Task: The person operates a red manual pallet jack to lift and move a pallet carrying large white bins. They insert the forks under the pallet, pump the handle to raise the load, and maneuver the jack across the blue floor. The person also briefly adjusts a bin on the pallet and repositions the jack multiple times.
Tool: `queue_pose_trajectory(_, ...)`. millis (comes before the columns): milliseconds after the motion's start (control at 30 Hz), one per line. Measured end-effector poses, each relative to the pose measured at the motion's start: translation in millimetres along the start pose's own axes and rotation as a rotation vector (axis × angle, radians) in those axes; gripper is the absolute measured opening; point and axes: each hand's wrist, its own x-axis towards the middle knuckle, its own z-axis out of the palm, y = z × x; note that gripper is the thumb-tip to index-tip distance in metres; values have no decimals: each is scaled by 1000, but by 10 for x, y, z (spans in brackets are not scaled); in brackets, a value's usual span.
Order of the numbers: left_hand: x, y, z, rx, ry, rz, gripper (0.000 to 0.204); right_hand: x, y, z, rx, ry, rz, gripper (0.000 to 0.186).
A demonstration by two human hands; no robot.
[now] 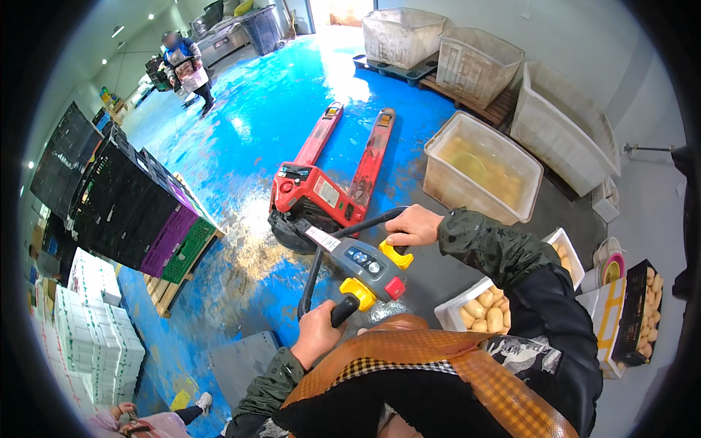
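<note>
Two hands on one pallet-jack handle

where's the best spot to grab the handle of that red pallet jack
Grip the two side bars of the black loop handle on the red electric pallet jack, coming from behind, at the end opposite the forks. The bars flank the grey control head, with its yellow levers beside them. The left hand and right hand are wrapped there, one per side.

Handle bar partly hidden inside both hands' grip.
</note>
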Motion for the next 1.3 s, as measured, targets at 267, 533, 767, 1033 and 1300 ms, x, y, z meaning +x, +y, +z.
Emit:
queue_pose_trajectory(267, 1243, -1169, -611, 107, 90, -80, 23, 1616, 983, 211, 46, 46, -109, 46)
queue_pose_trajectory(533, 2325, -2442, -1769, 137, 181, -182, 22, 3520, 1436, 220, 46, 15, -121, 51)
queue_pose_trajectory(767, 2965, -3468, -2724, 195, 334, -78, 17, 5045, 1399, 79, 214, -71, 97, 59)
queue_pose_trajectory(1033, 3399, -4312, -3456, 235, 553, -110, 25, 6258, 1404, 41, 263, -153, 200, 61)
queue_pose_trajectory(1300, 4028, -5303, -3971, 265, 550, -109, 24, 7246, 1571, 190, 214, -189, 249, 75)
